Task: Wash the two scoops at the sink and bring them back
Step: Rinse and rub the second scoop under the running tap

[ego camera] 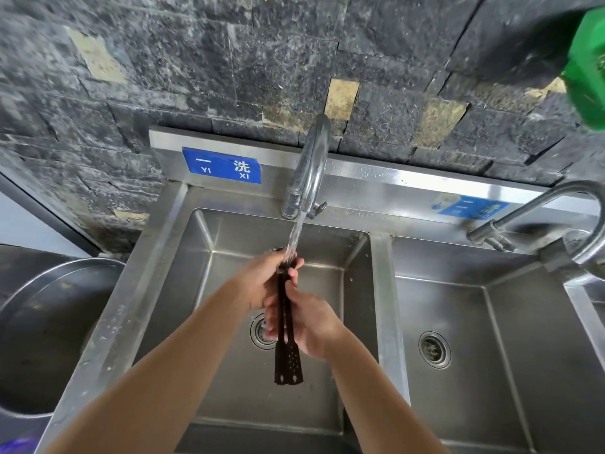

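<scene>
Two dark brown scoops (288, 362) lie side by side with their long handles pointing toward me, held over the left basin of the steel sink (229, 388). My left hand (262, 276) wraps the scoop heads under the running stream from the faucet (311, 165); the heads are hidden by my fingers and the water. My right hand (311, 322) grips the handles lower down, just above the drain (260, 330). The flared handle ends with small holes stick out below my right hand.
A second basin (474, 339) with its own drain lies to the right, with another curved faucet (556, 208) over it. A large steel bowl (49, 322) stands left of the sink. A green object (589, 70) hangs at top right. Dark tiled wall behind.
</scene>
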Demonstrator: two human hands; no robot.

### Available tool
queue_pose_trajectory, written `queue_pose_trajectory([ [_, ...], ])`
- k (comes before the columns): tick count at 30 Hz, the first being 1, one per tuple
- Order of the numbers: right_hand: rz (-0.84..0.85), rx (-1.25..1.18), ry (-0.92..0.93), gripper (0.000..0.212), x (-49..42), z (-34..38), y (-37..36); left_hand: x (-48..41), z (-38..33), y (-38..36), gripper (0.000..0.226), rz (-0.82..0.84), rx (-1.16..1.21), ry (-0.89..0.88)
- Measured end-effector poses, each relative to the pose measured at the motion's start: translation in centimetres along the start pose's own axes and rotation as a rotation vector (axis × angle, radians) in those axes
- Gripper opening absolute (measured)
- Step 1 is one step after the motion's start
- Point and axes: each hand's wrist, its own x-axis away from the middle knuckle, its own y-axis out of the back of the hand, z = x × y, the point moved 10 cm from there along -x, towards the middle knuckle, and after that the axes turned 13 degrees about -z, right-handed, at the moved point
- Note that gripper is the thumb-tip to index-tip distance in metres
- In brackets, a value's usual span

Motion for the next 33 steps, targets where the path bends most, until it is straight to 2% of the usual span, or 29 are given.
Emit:
queue_pose_trajectory([
  [3,-0.137,0.448,0.025,0.059,-0.1,0.5,2.9,-0.7,0.1,-0.3,0.024,-0.017,0.034,-0.069],
  [5,-0.165,0.679,0.103,0.055,-0.4,2.4,4.9,-0.8,0.2,-0.4,0.023,0.0,0.082,-0.073],
  [7,-0.158,0.62,0.179,0.039,-1.0,5.5,6.3,-1.1,0.6,-0.1,0.027,-0.04,0.153,-0.05],
  [10,-0.306,0.241,0.233,0.018,-3.2,10.8,8.5,-1.5,1.3,0.5,0.041,-0.1,0.279,0.028],
  [11,-0.384,0.186,0.255,0.019,-3.9,12.5,9.0,-1.7,1.5,0.7,0.043,-0.115,0.321,0.053],
  [12,-0.427,0.162,0.266,0.03,-4.6,13.7,8.9,-1.7,1.6,0.9,0.045,-0.128,0.353,0.071],
  [14,-0.412,0.177,0.297,0.059,-5.6,15.8,7.5,-2.0,1.7,1.4,0.046,-0.164,0.376,0.087],
  [16,-0.387,0.263,0.357,0.065,-6.3,17.5,6.0,-2.0,1.7,1.6,0.042,-0.178,0.363,0.088],
  [18,-0.369,0.318,0.382,0.056,-7.0,18.5,5.0,-1.9,1.6,1.8,0.035,-0.184,0.347,0.078],
  [21,-0.332,0.332,0.38,0.022,-7.9,18.9,3.7,-1.7,1.3,1.9,0.03,-0.186,0.334,0.054],
  [23,-0.367,0.325,0.38,0.014,-8.1,19.0,3.7,-1.6,1.2,1.8,0.029,-0.179,0.331,0.052],
  [25,-0.393,0.318,0.39,0.022,-8.3,19.2,3.6,-1.6,1.1,1.7,0.03,-0.181,0.305,0.053],
  [28,-0.379,0.347,0.386,0.06,-8.9,19.1,2.9,-1.4,0.9,0.9,0.027,-0.153,0.261,0.029],
  [29,-0.383,0.342,0.378,0.067,-9.1,19.1,2.9,-1.2,0.8,0.5,0.023,-0.13,0.244,0.016],
  [33,-0.433,0.285,0.354,0.06,-8.1,16.9,4.3,-0.2,0.3,-0.2,0.026,-0.088,0.253,-0.013],
])
